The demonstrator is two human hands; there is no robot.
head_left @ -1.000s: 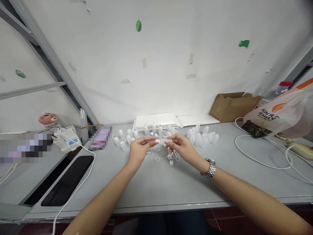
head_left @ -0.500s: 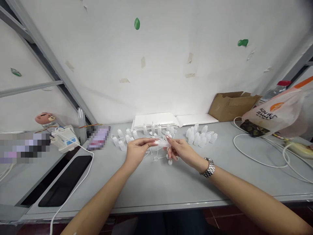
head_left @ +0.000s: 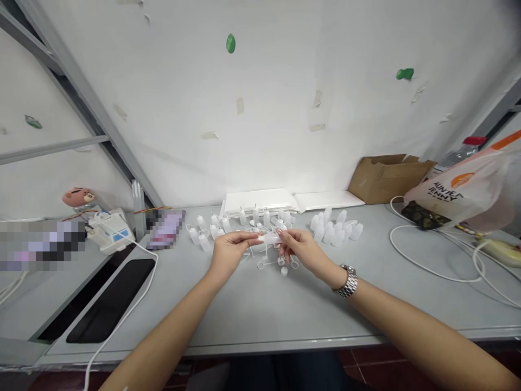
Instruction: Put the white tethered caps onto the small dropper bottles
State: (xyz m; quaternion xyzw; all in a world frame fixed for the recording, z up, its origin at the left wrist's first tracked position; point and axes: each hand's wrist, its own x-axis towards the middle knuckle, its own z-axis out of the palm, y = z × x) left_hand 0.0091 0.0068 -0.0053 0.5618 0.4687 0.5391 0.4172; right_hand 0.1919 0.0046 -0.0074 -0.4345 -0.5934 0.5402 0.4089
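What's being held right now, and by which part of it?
A small translucent bottle, held sideways: left hand at one end, right hand at the other.

silver metal link-band watch [head_left: 347, 281] on right wrist | both forearms [head_left: 175, 323] bare | dark legwear [head_left: 293, 372]

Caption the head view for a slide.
Left hand and right hand hold a white bottle above the desk, near loose caps.

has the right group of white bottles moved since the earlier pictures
No, the right group of white bottles keeps its place, below and left of the right green patch on the wall.
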